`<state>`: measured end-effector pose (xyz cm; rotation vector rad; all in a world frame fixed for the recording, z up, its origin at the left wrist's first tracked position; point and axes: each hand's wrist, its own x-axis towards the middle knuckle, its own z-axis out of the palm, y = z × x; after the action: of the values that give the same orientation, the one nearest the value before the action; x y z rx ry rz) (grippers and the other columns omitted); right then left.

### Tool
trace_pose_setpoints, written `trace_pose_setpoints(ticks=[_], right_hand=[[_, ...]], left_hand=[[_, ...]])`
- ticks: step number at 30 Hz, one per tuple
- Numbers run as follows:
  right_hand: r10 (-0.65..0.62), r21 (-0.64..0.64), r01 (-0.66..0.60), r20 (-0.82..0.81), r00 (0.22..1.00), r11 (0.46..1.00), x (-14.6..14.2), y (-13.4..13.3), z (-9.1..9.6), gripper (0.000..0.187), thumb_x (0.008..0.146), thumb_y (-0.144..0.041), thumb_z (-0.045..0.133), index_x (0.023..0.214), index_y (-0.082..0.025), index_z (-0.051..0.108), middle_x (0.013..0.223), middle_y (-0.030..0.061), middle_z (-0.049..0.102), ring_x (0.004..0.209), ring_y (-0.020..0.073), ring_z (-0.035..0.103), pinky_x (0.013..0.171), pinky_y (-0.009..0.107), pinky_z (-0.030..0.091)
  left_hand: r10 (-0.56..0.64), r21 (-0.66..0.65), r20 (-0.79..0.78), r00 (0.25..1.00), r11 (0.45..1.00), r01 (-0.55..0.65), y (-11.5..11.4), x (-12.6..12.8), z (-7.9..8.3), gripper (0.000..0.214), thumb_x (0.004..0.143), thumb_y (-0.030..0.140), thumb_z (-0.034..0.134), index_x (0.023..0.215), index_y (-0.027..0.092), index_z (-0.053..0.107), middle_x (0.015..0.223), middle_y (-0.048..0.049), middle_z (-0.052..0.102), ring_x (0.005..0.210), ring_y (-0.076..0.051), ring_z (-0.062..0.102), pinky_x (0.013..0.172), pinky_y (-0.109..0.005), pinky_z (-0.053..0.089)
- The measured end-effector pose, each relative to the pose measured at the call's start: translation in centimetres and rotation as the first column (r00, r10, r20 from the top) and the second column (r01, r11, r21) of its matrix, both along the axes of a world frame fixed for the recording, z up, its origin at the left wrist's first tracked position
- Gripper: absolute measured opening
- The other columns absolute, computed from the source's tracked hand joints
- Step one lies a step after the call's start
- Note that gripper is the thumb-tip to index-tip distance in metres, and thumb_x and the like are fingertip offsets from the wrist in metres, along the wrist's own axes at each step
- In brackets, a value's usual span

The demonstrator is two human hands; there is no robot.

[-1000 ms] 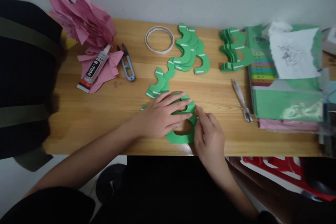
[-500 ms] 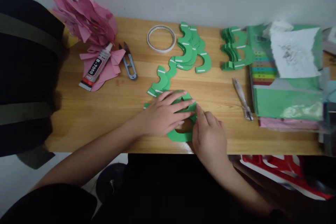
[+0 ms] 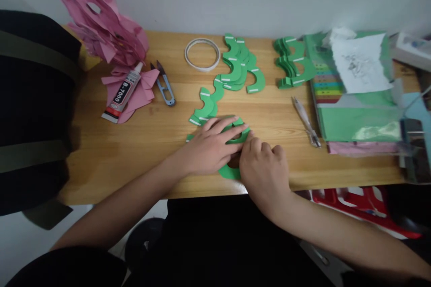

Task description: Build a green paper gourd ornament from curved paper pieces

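Observation:
Near the front edge of the table, a green curved foam-like cutout (image 3: 230,172) lies flat and partly covered by my hands. My left hand (image 3: 210,148) rests palm down over it with fingers spread, holding it against the wood. At its right edge sits my right hand (image 3: 264,166), fingers curled in and the index fingertip pressed to the green piece; whatever may be inside the curled fingers is hidden. Just beyond my left hand are loose green cutouts (image 3: 206,106) with white strips at their ends. Further back lies a larger overlapping pile of them (image 3: 238,65).
A white tape ring (image 3: 186,56), blue thread snips (image 3: 165,89) and a B-7000 glue tube (image 3: 123,94) on pink pieces (image 3: 147,85) lie leftward. To the right are stacked green cutouts (image 3: 306,69), a clear pen (image 3: 305,122) and green sheets (image 3: 360,123). A dark bag (image 3: 30,112) stands left.
My right hand has shifted slightly left over the green cutout, its fingers more curled and its forearm swung outward. The left hand stays on the piece. The view has tilted a little.

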<state>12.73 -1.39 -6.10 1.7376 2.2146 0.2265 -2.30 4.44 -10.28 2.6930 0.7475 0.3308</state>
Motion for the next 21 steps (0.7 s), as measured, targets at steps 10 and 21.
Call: trace_pose_setpoints(ticks=[10,21], right_hand=[[-0.082,-0.160,0.069,-0.074,0.994,0.985,-2.0,1.0,1.6,0.031,0.084,-0.001,0.040,0.094,-0.003,0.069,0.077,0.0166,0.068,0.063,0.0218,0.062,0.059,0.032,0.031],[-0.058,0.034,0.065,-0.168,0.984,0.997,2.2,-0.4,-0.2,0.043,0.082,-0.006,0.046,0.122,0.000,0.059,0.078,0.0126,0.069,0.061,0.0191,0.063,0.057,0.030,0.035]], left_hand=[[-0.008,-0.004,0.014,1.000,1.000,0.008,0.1,0.0,-0.2,0.035,0.094,0.028,0.049,0.127,0.024,0.060,0.149,-0.0047,0.044,0.140,-0.030,0.030,0.109,-0.050,0.026],[-0.001,-0.008,0.017,1.000,1.000,0.002,0.0,-0.1,-0.2,0.036,0.097,0.031,0.046,0.132,0.030,0.055,0.150,-0.0033,0.043,0.142,-0.030,0.029,0.107,-0.049,0.027]])
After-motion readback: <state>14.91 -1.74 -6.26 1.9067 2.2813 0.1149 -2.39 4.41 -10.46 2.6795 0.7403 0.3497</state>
